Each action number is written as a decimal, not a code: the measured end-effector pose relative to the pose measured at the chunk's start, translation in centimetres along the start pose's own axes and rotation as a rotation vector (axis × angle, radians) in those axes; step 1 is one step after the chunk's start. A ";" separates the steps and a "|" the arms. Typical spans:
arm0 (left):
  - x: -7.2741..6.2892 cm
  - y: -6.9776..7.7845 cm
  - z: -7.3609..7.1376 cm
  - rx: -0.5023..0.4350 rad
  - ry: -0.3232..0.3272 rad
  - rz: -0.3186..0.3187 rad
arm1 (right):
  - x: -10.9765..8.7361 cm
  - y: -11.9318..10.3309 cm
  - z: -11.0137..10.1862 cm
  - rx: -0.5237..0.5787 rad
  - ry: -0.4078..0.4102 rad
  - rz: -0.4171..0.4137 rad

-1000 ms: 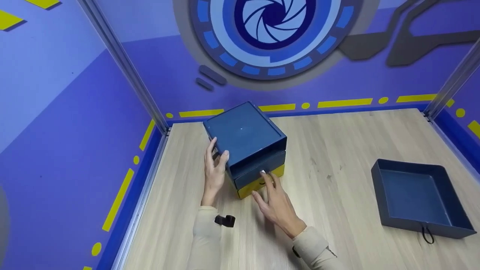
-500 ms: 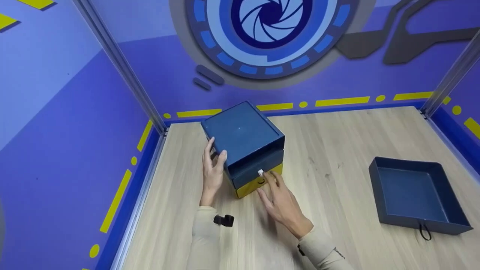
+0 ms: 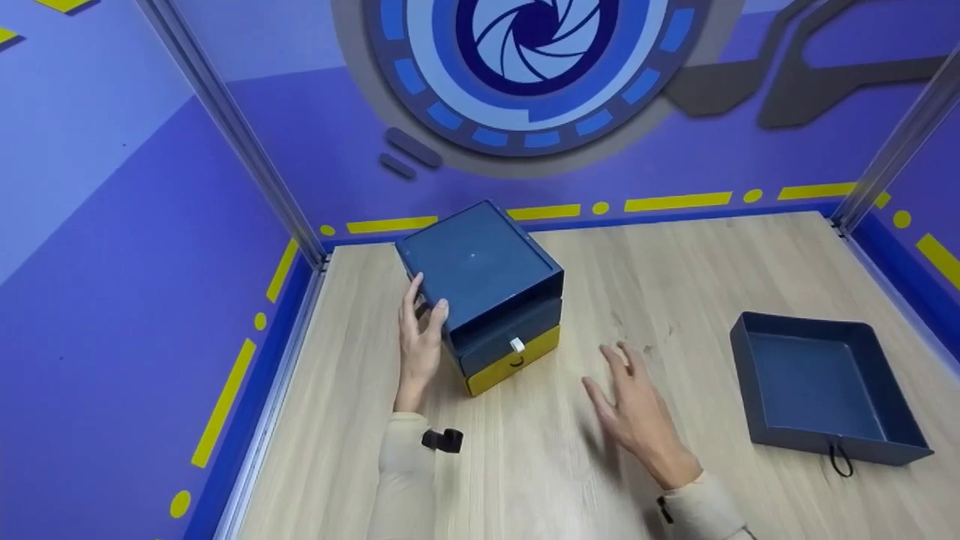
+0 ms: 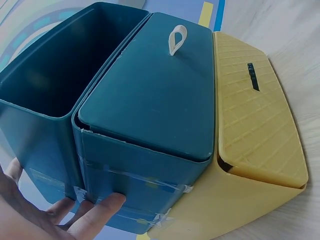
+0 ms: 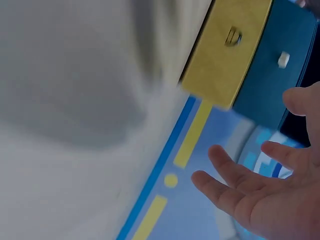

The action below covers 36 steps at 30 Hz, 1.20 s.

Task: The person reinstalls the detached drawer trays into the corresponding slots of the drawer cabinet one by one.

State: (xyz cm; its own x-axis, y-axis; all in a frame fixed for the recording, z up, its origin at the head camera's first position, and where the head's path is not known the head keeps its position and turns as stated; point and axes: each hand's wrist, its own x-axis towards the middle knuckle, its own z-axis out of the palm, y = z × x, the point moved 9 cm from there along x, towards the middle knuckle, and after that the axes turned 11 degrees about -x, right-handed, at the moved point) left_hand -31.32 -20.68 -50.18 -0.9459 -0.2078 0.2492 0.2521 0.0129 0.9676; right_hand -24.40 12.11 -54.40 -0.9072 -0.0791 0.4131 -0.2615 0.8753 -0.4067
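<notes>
A stack of drawer boxes stands on the table, its top dark blue box [image 3: 476, 259] an open slot with no drawer in it. Below that sits a dark blue drawer [image 4: 150, 95] with a white loop pull [image 4: 177, 39], pushed in. The bottom yellow drawer [image 3: 517, 365], with a small black pull, is in too. My left hand [image 3: 420, 349] rests against the stack's left side, fingers spread along the wall, taped in the left wrist view. My right hand [image 3: 637, 405] is over the table to the right of the stack, fingers loosely bent, holding nothing.
A loose dark blue drawer [image 3: 821, 382] with a black loop pull [image 3: 841, 459] lies on the wooden table [image 3: 675, 285] at the right. Blue-purple printed wall panels [image 3: 315, 142] enclose the table at the back and both sides.
My right hand has left the white loop pull and moved right, away from the stack. My left hand has stayed at the stack's side. The view has shifted slightly.
</notes>
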 end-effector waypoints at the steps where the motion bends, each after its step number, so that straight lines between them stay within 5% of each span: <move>1: 0.0 0.0 0.0 0.002 0.000 -0.003 | -0.1 0.6 -0.5 -0.017 0.004 0.002; 12: 0.0 0.4 -0.2 0.004 0.006 0.007 | -0.9 6.0 -5.4 -0.041 0.090 0.079; 19: -0.1 0.1 -0.1 -0.003 -0.002 0.000 | -3.1 9.8 -9.1 -0.143 0.165 0.160; 26: -0.1 0.2 -0.2 -0.008 0.002 0.020 | -5.6 15.0 -11.4 -0.198 -0.022 0.434; 36: -0.1 0.3 -0.1 -0.002 -0.007 0.016 | -8.7 20.1 -12.4 -0.291 -0.218 0.668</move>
State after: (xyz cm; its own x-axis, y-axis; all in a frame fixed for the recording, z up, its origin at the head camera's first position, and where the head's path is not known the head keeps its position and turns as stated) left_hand -31.15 -20.73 -49.93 -0.9433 -0.2004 0.2648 0.2675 0.0138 0.9635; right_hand -17.67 36.32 -56.10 -0.8946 0.4461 -0.0281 0.4365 0.8583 -0.2699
